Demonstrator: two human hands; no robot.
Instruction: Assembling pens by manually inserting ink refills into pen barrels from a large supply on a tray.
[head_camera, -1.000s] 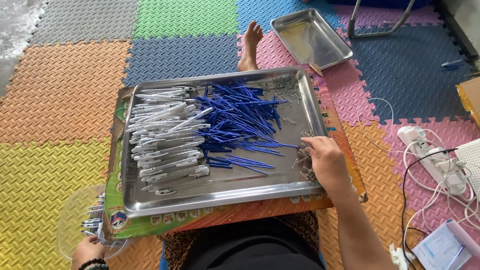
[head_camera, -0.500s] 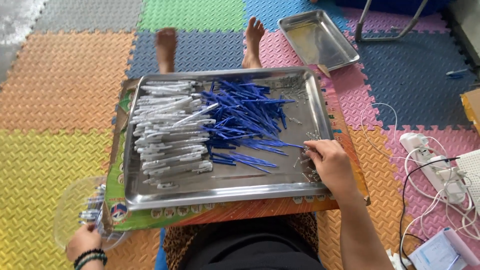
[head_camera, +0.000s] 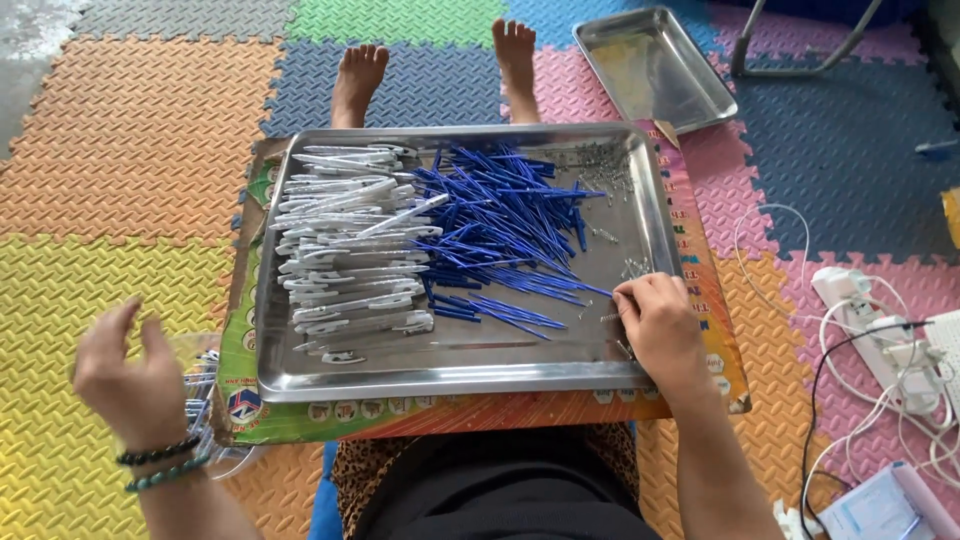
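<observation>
The right hand (head_camera: 658, 325) pinches a small metal spring at the steel tray's (head_camera: 470, 372) right edge, beside blue pen refills (head_camera: 500, 220). The left hand (head_camera: 135, 380) hovers open left of the tray, holding nothing.

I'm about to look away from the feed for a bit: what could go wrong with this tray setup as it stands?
1. The tray rests on a cardboard box across the person's lap; a leg shift could tip it and spill the parts.
2. The small metal springs lie loose by the right hand, near the tray's rim; they could easily scatter or be flicked out.
3. The blue refills lie in a tangled heap touching the white pen barrels; pulling one may drag others.
</observation>
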